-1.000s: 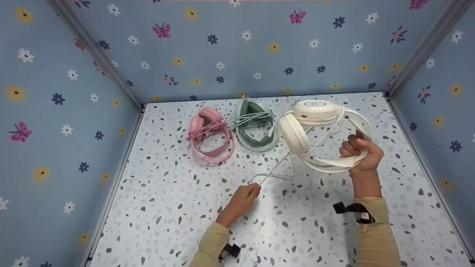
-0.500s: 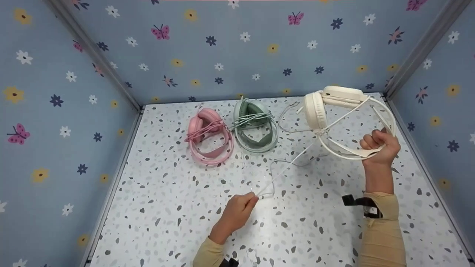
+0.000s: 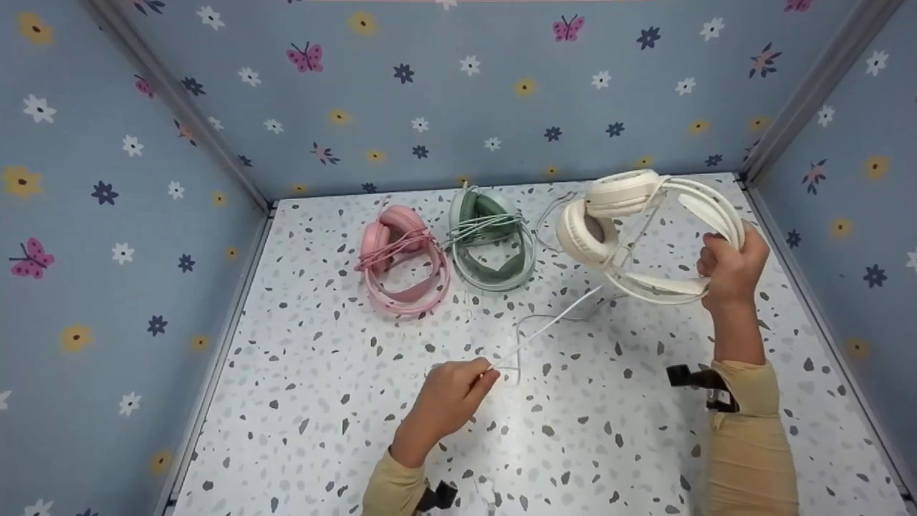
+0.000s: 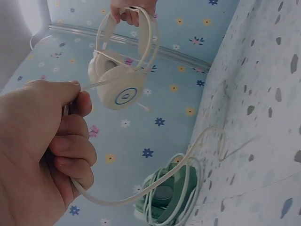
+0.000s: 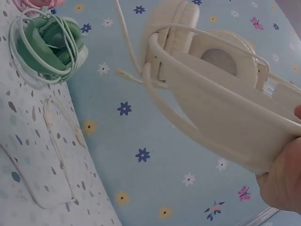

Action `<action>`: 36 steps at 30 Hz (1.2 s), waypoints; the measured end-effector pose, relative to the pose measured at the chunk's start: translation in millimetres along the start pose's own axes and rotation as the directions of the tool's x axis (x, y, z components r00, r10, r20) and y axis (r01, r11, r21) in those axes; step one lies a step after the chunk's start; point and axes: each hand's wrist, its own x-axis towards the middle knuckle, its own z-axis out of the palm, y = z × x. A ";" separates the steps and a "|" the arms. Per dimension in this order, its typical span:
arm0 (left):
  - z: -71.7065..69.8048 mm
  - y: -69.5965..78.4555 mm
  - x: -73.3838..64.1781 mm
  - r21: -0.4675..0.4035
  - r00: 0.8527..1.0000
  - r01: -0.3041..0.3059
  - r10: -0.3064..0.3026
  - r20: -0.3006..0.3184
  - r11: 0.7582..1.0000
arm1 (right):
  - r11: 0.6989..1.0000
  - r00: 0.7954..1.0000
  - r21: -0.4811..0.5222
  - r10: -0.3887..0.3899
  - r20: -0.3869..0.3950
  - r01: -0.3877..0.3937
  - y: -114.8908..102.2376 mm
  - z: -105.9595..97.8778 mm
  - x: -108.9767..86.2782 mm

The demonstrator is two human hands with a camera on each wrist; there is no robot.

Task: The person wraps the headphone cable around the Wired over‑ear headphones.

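Observation:
Raised over the right side of the table is a pair of cream-white headphones [image 3: 589, 231], its ear cups pointing left. My right hand [image 3: 734, 269] grips it by the headband [image 5: 225, 110]. A white cable [image 3: 555, 320] runs taut from the headphones down to my left hand [image 3: 455, 394], which pinches it between thumb and fingers. In the left wrist view the cable [image 4: 164, 176] also hangs in a slack loop below the curled fingers. Part of the cable inside the left fist is hidden.
Pink headphones [image 3: 408, 261] and green headphones [image 3: 493, 240] lie side by side toward the back of the speckled table [image 3: 315, 401], each with its cable wound round it. Flower-patterned walls [image 3: 458, 86] enclose the back and both sides.
The white headphones have moved right and away from the left hand, then turned so an ear cup's inner side shows. The cable between the hands has stretched longer. Pink and green headphones stay put.

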 end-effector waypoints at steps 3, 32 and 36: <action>-11.5 -0.2 5.3 0.042 1.000 -0.016 0.016 0.001 0.999 | 0.917 0.998 -0.398 0.032 0.050 -0.009 -9.6 6.7 5.1; -80.5 -19.5 109.5 0.401 0.874 -0.353 0.451 -0.182 0.845 | 0.769 0.232 -0.635 0.607 0.760 0.072 -7.3 51.7 4.7; -75.5 -33.6 120.8 0.415 0.876 -0.346 0.448 -0.179 0.842 | 0.851 0.053 -0.509 0.519 0.853 -0.133 6.3 52.4 1.6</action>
